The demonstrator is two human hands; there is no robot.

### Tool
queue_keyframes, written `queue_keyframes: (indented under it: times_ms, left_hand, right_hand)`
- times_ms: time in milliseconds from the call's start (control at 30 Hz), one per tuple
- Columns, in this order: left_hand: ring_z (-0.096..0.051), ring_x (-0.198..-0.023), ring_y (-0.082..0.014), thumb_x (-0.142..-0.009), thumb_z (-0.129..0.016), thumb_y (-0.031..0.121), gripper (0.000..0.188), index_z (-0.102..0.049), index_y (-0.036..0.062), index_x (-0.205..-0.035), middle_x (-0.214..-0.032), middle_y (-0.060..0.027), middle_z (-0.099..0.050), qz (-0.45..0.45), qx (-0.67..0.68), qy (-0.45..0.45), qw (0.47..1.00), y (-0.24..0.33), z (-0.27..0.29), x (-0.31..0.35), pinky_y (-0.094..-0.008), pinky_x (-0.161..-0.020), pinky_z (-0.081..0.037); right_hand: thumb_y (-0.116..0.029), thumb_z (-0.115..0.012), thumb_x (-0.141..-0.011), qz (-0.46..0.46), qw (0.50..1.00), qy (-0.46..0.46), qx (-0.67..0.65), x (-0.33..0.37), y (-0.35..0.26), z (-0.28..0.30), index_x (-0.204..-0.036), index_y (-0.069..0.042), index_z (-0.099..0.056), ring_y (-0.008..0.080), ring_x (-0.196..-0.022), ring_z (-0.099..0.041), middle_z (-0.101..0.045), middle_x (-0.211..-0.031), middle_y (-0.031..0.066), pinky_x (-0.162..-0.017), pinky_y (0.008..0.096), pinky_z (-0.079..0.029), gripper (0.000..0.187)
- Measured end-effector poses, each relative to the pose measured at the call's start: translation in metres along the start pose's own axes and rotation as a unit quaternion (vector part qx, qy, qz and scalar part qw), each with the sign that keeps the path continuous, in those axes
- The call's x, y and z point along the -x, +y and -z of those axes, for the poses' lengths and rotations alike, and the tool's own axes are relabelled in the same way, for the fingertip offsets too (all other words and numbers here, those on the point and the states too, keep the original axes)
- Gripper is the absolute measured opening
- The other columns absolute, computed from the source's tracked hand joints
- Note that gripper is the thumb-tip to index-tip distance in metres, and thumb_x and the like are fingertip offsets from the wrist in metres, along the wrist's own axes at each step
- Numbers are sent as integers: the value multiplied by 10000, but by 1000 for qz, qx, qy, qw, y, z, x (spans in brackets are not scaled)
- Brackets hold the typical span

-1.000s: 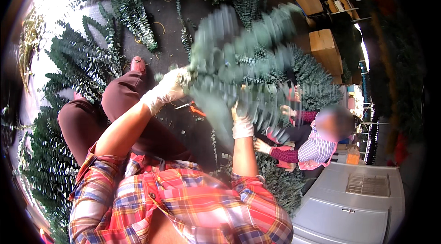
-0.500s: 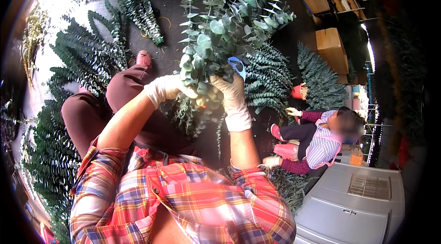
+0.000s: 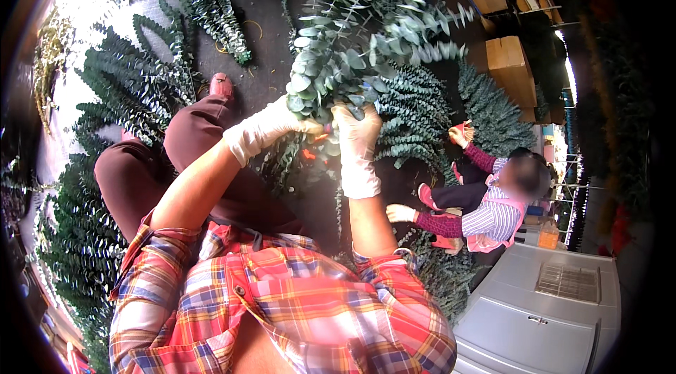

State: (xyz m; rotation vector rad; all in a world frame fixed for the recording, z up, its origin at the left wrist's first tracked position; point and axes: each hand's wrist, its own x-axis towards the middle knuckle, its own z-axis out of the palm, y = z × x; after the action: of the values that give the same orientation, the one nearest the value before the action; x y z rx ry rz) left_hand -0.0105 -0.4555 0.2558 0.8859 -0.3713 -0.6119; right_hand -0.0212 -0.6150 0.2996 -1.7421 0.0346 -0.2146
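A full bunch of eucalyptus branches [image 3: 345,68], with round grey-green leaves, stands out in front of me. Its lower end is between my two gloved hands. My left hand [image 3: 280,125], in a whitish glove, is closed around the left side of the bunch's base. Close beside it, my right hand [image 3: 358,136] grips the right side with the thumb bent inward. Leaves hide some of the fingertips. Below the hands are blurred pale and orange-red bits that I cannot make out.
Dark green bundles [image 3: 130,78] lie at my left. More eucalyptus [image 3: 415,117] lies to the right, near cardboard boxes [image 3: 508,68]. A co-worker [image 3: 486,198] sits at the right, one hand at a red container [image 3: 461,131]. A grey cabinet [image 3: 535,311] stands at the lower right.
The bunch has turned and its tips have shifted right. My hands have moved slightly. A blue piece by my right hand is now mostly hidden. The co-worker's hands have moved up.
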Motion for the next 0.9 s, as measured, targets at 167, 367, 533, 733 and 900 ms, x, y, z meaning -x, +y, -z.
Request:
queue_keyframes:
  times_ms: [167, 367, 533, 733, 900]
  left_hand:
    - [-602, -890, -129, -731, -681, 76, 394, -578, 5, -1105, -976, -47, -640, -84, 6, 116, 990, -5, 1, -8, -274, -819, -488]
    - [-589, -1002, -171, -762, -686, 116, 441, -563, 0, -1169, -1092, -86, -635, 25, 132, 11, 991, -1, 0, 2, -294, -900, -459]
    - [-593, -983, -182, -723, -753, 155, 507, -557, 13, -1169, -1075, -82, -628, 38, 136, -23, 990, -7, 11, 4, -316, -892, -468]
    - [-548, -922, -112, -723, -781, 176, 455, -583, 39, -1109, -1007, -5, -615, 33, -143, 2, 989, -13, 16, -1, -284, -839, -460]
    - [-573, -812, -108, -730, -678, 68, 318, -602, 36, -1037, -901, -23, -629, -22, -175, 121, 977, -4, -1, -6, -268, -744, -487]
  right_hand:
    - [-37, -680, -797, -39, 992, -18, -118, 7, -20, -2, -897, -29, -629, 52, -566, -514, -622, -747, -2, -501, 193, -403, 113]
    - [-127, -712, -806, -75, 992, -81, -64, -4, -11, 4, -1224, -63, -549, 60, -636, -526, -615, -881, 0, -544, 197, -438, 453]
    - [-162, -738, -786, -148, 978, -106, -100, -12, -3, 1, -1231, -70, -540, 78, -673, -542, -610, -880, -6, -578, 205, -445, 496]
    - [-199, -792, -731, -163, 982, -82, -58, -9, 26, -17, -967, 3, -623, 129, -724, -570, -643, -858, 49, -647, 253, -460, 354]
    - [-215, -780, -750, -170, 984, -59, 3, -9, 24, -14, -950, -15, -623, 83, -518, -521, -621, -718, 17, -449, 220, -412, 323]
